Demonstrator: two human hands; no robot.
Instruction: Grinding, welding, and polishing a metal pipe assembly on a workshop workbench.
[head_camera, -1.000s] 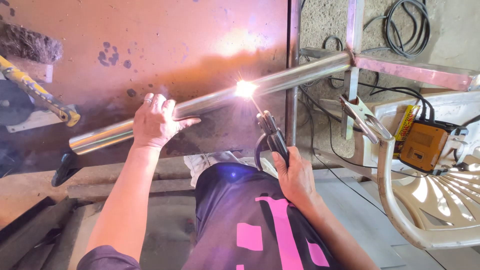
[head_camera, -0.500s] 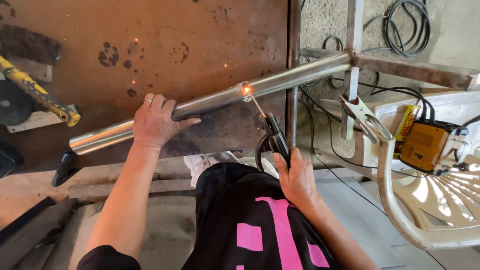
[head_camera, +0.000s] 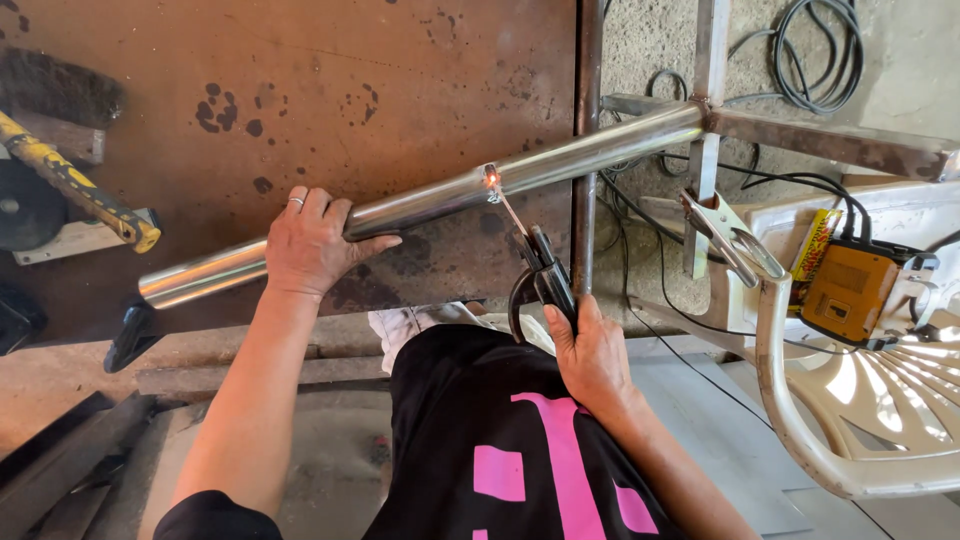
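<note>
A long shiny steel pipe (head_camera: 560, 160) lies slanted across a rusty brown metal table (head_camera: 300, 80). My left hand (head_camera: 310, 245) rests on top of the pipe near its lower left end, fingers wrapped over it. My right hand (head_camera: 590, 350) grips a black welding electrode holder (head_camera: 545, 275). Its thin rod (head_camera: 510, 215) reaches up to a glowing orange spot (head_camera: 490, 180) on a joint in the pipe.
A yellow-handled hammer (head_camera: 80, 190) and a wire brush (head_camera: 60, 85) lie at the table's left. At right stand a white plastic chair (head_camera: 800, 420), an orange welding machine (head_camera: 850, 290), a ground clamp (head_camera: 720, 235), coiled black cables (head_camera: 810, 60) and a rusty steel bar (head_camera: 830, 135).
The bright welding arc and its glare on the table have gone out, leaving only a small orange glow at the joint. Both hands stay in place.
</note>
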